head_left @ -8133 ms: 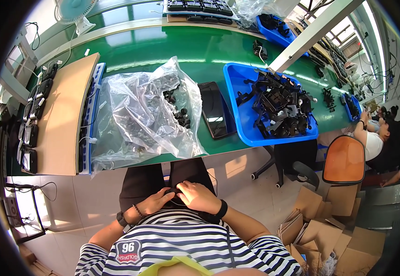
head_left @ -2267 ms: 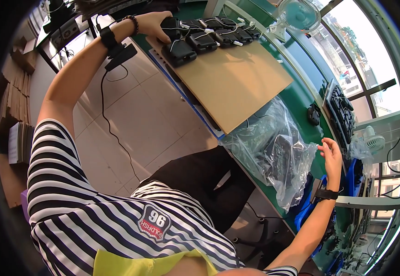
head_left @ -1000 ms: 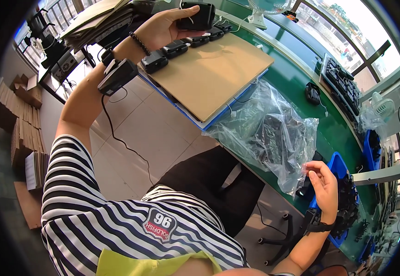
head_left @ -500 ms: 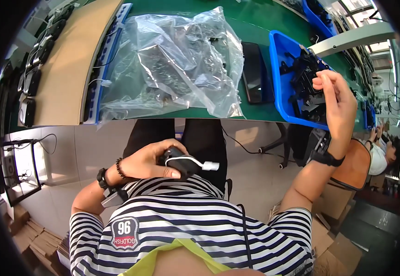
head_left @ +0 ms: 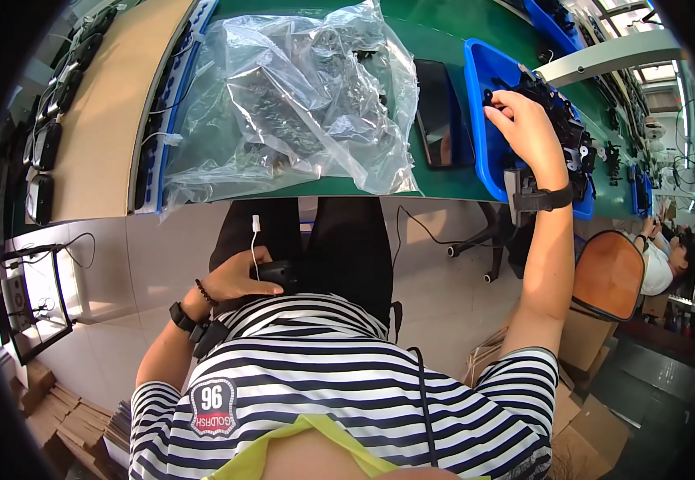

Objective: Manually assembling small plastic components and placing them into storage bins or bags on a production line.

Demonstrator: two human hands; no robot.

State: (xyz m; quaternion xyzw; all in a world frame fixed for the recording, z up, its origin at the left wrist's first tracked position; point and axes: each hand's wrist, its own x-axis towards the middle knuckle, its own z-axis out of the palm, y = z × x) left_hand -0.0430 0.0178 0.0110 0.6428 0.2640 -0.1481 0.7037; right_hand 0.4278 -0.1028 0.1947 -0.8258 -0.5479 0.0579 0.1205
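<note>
My left hand (head_left: 239, 278) is closed around a black rounded plastic device (head_left: 282, 276), held low over my lap. A thin white cable runs from it, ending in a white plug (head_left: 255, 224) that points toward the table. Over the left part of a blue tray (head_left: 482, 164), my right hand (head_left: 530, 136) has its thumb and forefinger pinched together. A small black part (head_left: 488, 98) shows at those fingertips; its exact kind is too small to tell. Black plastic pieces (head_left: 579, 152) fill the tray, partly hidden by my hand and wrist.
A clear plastic bag (head_left: 299, 104) of small dark parts covers the middle of the green table (head_left: 443, 182). Beside it lies a black flat phone-like slab (head_left: 437, 112). At left, black devices (head_left: 41, 198) line a cardboard sheet (head_left: 103, 120). A pale curved arm (head_left: 611, 58) spans the far right.
My right hand has moved left across the tray, and a small black part now shows at its fingertips. My left hand has shifted left and turned the device, so its plug points toward the table.
</note>
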